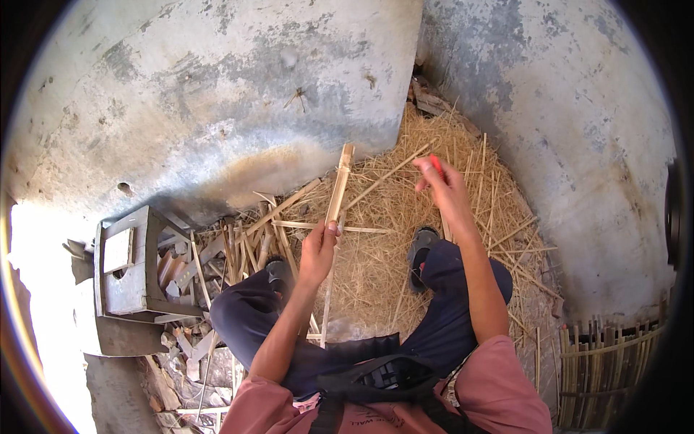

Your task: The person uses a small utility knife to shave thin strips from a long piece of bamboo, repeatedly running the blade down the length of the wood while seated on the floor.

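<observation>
My left hand [318, 248] is closed around the lower end of a flat split bamboo strip [339, 184], which tilts up and slightly to the right. The strip's far end looks rough and frayed. To the right and farther out, my right hand [442, 189] is raised with its fingers curled about a small red object [436, 166]. Most of that object is hidden by the fingers, so its kind cannot be made out. The two hands are apart, and the right one does not touch the bamboo strip.
Straw-like shavings [390, 246] and loose sticks [369, 230] cover the ground between my legs. A grey wooden box frame [148, 271] stands at left beside wood scraps [191, 340]. Worn walls [289, 87] rise ahead and at right. A slatted basket [614, 369] sits at lower right.
</observation>
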Demonstrator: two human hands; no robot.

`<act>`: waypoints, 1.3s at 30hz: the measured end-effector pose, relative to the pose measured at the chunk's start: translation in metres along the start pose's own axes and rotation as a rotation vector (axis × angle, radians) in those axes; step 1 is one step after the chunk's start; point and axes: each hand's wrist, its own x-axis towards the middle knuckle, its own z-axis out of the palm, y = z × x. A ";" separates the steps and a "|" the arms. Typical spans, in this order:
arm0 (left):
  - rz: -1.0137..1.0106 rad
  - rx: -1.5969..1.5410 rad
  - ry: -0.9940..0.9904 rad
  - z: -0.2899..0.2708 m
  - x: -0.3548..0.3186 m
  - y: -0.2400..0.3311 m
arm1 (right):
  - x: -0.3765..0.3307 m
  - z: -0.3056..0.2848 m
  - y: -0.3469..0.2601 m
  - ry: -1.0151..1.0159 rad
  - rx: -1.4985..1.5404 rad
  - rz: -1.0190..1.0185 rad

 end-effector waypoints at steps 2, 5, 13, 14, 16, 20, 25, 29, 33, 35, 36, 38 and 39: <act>-0.001 0.020 -0.014 0.000 -0.001 0.003 | 0.004 0.004 0.012 0.156 -0.137 -0.150; 0.053 0.061 -0.038 0.002 -0.005 0.008 | -0.004 0.015 0.009 0.181 -0.274 -0.235; 0.023 0.104 -0.115 0.005 -0.010 0.016 | -0.022 0.055 0.011 -0.181 -0.026 -0.136; 0.020 0.072 -0.103 0.005 -0.011 0.016 | -0.022 0.057 0.015 -0.189 0.060 -0.128; 0.012 0.008 -0.078 0.005 -0.012 0.013 | -0.022 0.056 0.017 -0.209 0.139 -0.065; -0.006 -0.036 -0.078 0.000 -0.009 0.012 | -0.015 0.044 0.010 -0.154 0.058 0.027; -0.030 -0.047 -0.033 -0.002 -0.009 0.009 | 0.001 0.014 0.008 -0.128 0.018 -0.009; -0.097 -0.151 -0.012 -0.008 -0.005 0.005 | 0.003 -0.007 0.001 -0.038 -0.177 -0.082; -0.106 -0.155 -0.007 -0.009 -0.002 0.004 | 0.018 -0.037 0.026 0.352 -0.422 -0.303; -0.081 -0.131 0.001 -0.010 -0.002 0.001 | 0.017 -0.038 0.018 0.500 -0.508 -0.402; -0.057 -0.121 -0.002 -0.010 -0.003 -0.001 | 0.016 -0.039 0.012 0.575 -0.550 -0.452; -0.038 -0.124 -0.012 -0.008 -0.003 -0.002 | 0.005 -0.025 -0.001 0.468 -0.493 -0.378; -0.042 -0.135 -0.018 -0.007 -0.004 0.000 | -0.002 -0.013 -0.005 0.413 -0.464 -0.341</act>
